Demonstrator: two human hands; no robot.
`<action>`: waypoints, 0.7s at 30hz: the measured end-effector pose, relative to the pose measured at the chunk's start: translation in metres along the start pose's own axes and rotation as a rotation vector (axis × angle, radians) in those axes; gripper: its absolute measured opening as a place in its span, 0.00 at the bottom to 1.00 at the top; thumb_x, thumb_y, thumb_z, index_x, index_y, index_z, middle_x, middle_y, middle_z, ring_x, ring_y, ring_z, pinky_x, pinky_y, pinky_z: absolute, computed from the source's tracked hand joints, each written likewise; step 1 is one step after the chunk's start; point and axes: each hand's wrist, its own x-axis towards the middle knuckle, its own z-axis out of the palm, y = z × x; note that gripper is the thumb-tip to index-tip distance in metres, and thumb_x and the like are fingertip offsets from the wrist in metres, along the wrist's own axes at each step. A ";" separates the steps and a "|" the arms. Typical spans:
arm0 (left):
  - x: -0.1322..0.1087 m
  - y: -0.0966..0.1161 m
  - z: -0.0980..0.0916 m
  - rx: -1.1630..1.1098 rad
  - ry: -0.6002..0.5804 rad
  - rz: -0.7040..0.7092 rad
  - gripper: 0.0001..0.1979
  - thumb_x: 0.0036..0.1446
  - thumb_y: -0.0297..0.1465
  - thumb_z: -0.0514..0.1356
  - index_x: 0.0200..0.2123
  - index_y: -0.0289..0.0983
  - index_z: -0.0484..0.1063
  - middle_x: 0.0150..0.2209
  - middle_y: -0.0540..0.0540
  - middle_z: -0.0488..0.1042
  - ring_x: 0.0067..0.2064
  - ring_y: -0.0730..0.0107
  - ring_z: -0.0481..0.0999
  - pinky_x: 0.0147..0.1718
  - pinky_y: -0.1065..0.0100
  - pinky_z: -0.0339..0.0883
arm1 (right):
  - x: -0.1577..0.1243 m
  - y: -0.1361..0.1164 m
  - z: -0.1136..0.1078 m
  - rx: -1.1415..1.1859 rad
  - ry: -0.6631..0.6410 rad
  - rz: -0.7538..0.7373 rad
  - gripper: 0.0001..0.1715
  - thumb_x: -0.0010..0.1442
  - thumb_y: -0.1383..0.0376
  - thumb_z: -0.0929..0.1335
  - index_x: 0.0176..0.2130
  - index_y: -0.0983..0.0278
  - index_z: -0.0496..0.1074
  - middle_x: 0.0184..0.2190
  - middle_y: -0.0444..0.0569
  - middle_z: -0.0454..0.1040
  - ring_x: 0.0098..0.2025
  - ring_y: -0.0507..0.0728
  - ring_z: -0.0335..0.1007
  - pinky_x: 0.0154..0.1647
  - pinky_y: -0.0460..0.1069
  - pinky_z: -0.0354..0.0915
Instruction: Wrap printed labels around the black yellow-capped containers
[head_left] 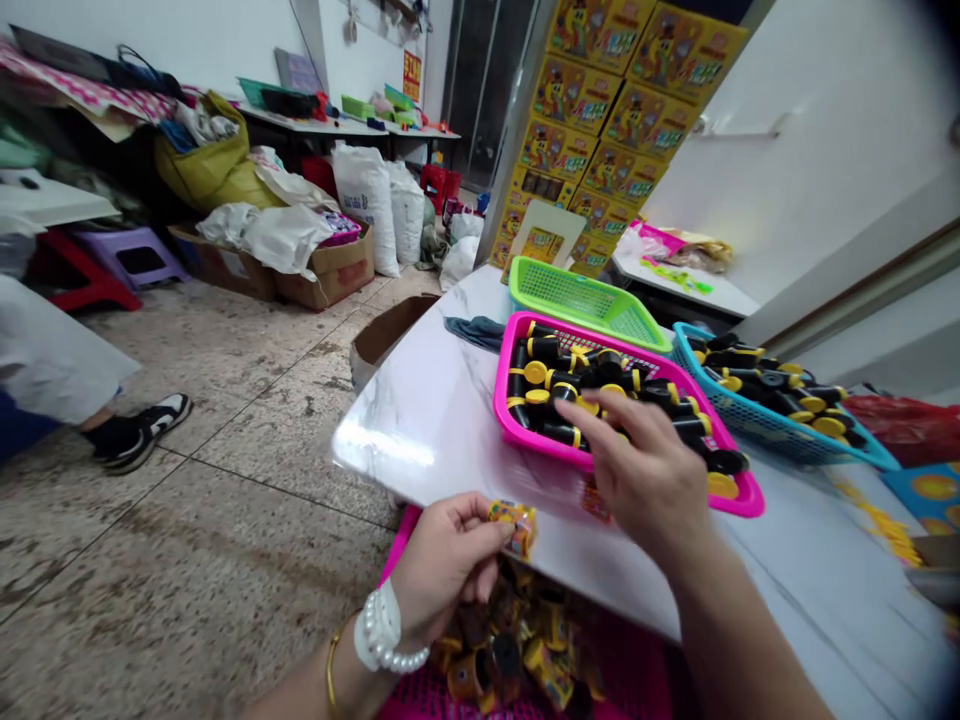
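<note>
Near the table's front edge my left hand (457, 555) pinches a small yellow printed wrapper (516, 527) between thumb and fingers. My right hand (649, 470) reaches over a pink basket (517, 432), its fingers stretched out and seemingly holding nothing. The basket is full of small black cylinders (544, 347) with yellow caps, and the index fingertip is close to or touching some of them. Below the table edge, a second pink basket (630, 680) holds yellow-wrapped pieces (547, 670), partly hidden by my left arm and the table.
A green basket (585, 300) and a blue basket (795, 430) of similar cylinders stand behind on the marbled table (420, 430). Stacked yellow boxes (600, 130) rise at the back. A cardboard box (382, 335) sits beside the table. At left, another person's leg and shoe (146, 432) show.
</note>
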 end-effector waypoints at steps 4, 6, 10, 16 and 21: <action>0.003 0.012 0.003 -0.119 -0.080 -0.023 0.13 0.48 0.34 0.72 0.32 0.32 0.77 0.20 0.51 0.74 0.12 0.86 0.59 0.10 0.79 0.43 | 0.042 0.039 0.017 -0.053 -0.226 -0.147 0.25 0.62 0.76 0.64 0.53 0.60 0.79 0.53 0.54 0.79 0.54 0.66 0.70 0.56 0.63 0.68; 0.005 0.016 0.002 -0.184 -0.088 -0.063 0.11 0.49 0.31 0.72 0.33 0.29 0.79 0.23 0.50 0.76 0.13 0.89 0.59 0.10 0.80 0.41 | 0.048 0.048 0.020 0.016 -0.219 -0.159 0.20 0.61 0.73 0.67 0.51 0.61 0.79 0.49 0.55 0.81 0.54 0.66 0.71 0.57 0.64 0.68; 0.008 0.019 0.000 -0.312 -0.076 -0.137 0.06 0.53 0.26 0.69 0.33 0.27 0.80 0.23 0.49 0.75 0.15 0.90 0.58 0.11 0.82 0.42 | 0.027 0.036 -0.001 0.244 -0.105 -0.068 0.20 0.57 0.66 0.72 0.50 0.62 0.76 0.57 0.57 0.76 0.59 0.67 0.72 0.59 0.64 0.69; 0.017 0.013 0.001 -0.435 -0.096 -0.141 0.05 0.53 0.25 0.69 0.29 0.30 0.77 0.22 0.52 0.72 0.14 0.90 0.58 0.11 0.82 0.41 | -0.037 -0.007 -0.029 0.730 -0.305 0.227 0.23 0.59 0.65 0.74 0.54 0.56 0.74 0.46 0.50 0.81 0.45 0.60 0.80 0.45 0.53 0.77; 0.022 0.009 0.012 -0.386 -0.106 -0.109 0.06 0.53 0.25 0.70 0.33 0.29 0.77 0.26 0.51 0.75 0.15 0.91 0.60 0.12 0.82 0.45 | -0.059 -0.016 -0.018 0.815 -0.195 0.274 0.22 0.64 0.60 0.72 0.57 0.55 0.76 0.44 0.50 0.80 0.43 0.60 0.78 0.43 0.53 0.75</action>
